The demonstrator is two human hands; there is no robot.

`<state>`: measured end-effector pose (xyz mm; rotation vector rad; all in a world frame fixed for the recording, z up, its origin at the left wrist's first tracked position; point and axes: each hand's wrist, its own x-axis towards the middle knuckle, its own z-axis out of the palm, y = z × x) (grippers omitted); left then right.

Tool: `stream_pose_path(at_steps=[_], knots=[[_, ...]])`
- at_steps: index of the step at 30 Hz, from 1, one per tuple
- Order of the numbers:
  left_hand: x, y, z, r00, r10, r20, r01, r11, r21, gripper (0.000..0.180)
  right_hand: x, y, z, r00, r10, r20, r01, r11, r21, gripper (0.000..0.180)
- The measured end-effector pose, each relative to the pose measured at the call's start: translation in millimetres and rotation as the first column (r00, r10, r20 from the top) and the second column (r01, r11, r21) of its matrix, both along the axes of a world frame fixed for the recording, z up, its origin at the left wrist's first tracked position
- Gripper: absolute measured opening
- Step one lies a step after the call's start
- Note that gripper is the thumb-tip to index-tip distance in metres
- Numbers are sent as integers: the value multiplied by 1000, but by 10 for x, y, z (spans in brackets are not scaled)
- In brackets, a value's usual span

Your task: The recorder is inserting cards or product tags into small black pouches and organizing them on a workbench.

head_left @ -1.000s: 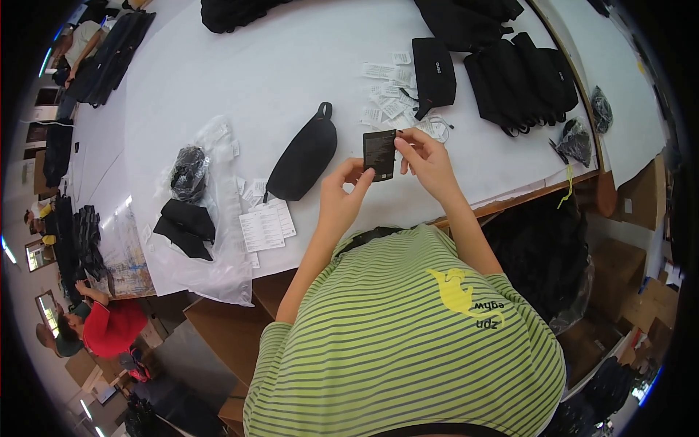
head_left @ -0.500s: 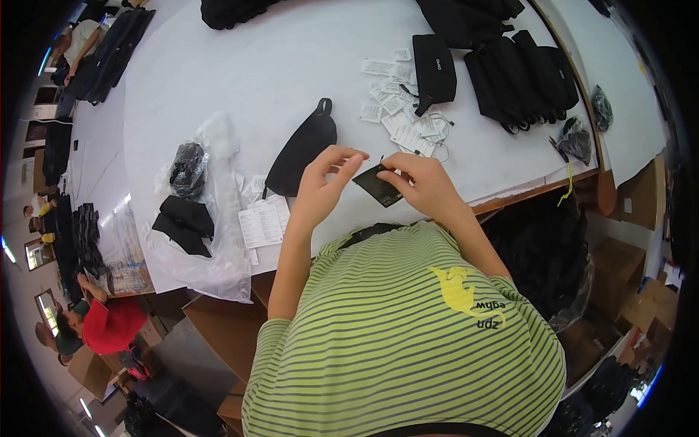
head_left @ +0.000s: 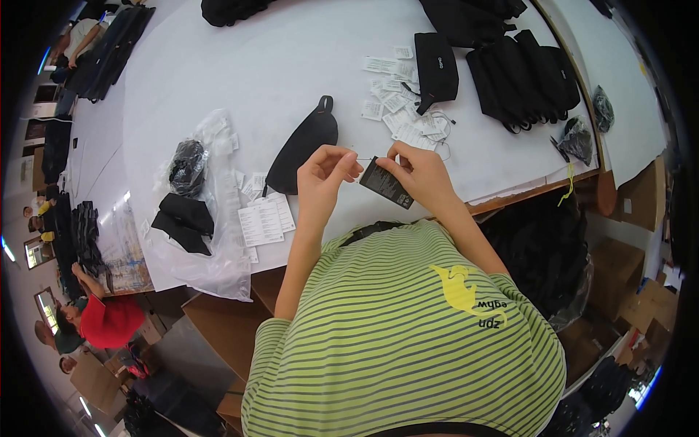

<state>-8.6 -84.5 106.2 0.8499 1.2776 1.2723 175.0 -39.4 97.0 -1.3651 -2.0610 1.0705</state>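
My right hand (head_left: 419,173) pinches a black hang tag (head_left: 386,185) with small pale print between thumb and fingers. Beside it my left hand (head_left: 326,173) has its thumb and fingertips pressed together. A thin cord seems to run from those fingertips to the tag's upper corner. Just beyond my left hand lies a flat black pouch (head_left: 304,144) with a loop at its far end. White paper labels (head_left: 397,102) with cords are scattered farther off, next to another black pouch (head_left: 437,69). White printed sheets (head_left: 266,220) lie left of my left forearm.
A clear plastic bag (head_left: 226,266) bears folded black pieces (head_left: 186,218) and a dark wrapped bundle (head_left: 187,169). Several black pouches (head_left: 520,80) are piled at the far right, near small scissors (head_left: 560,148) and a yellow cord (head_left: 568,186). At left, a person in red (head_left: 113,320) stands by the table.
The black tag has turned so its printed side faces up more fully. My left fingertips have closed together and shifted slightly toward me.
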Motion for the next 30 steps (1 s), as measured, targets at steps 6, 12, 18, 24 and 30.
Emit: stream_pose_path(at_steps=[6, 12, 18, 24, 30], knots=[[-16, -12, 42, 998, 63, 9, -64, 996, 60, 12, 38, 20, -15, 918, -206, -338, 201, 978, -52, 20], [70, 42, 95, 1000, -29, -9, 30, 994, 101, 13, -32, -17, 187, 937, 16, -350, -61, 991, -117, 19], [-65, 523, -139, 947, -43, -318, 84, 989, 118, 23, -11, 14, 116, 920, -69, -385, -11, 980, -200, 16], [-517, 1179, -766, 174, -13, -985, 26, 1000, -8, 34, 55, -59, 151, 942, -34, -334, -44, 974, -221, 13], [-137, 878, 17, 654, -176, -736, 316, 947, 55, 16, 266, -2, 76, 918, -214, -335, 124, 955, -270, 14]])
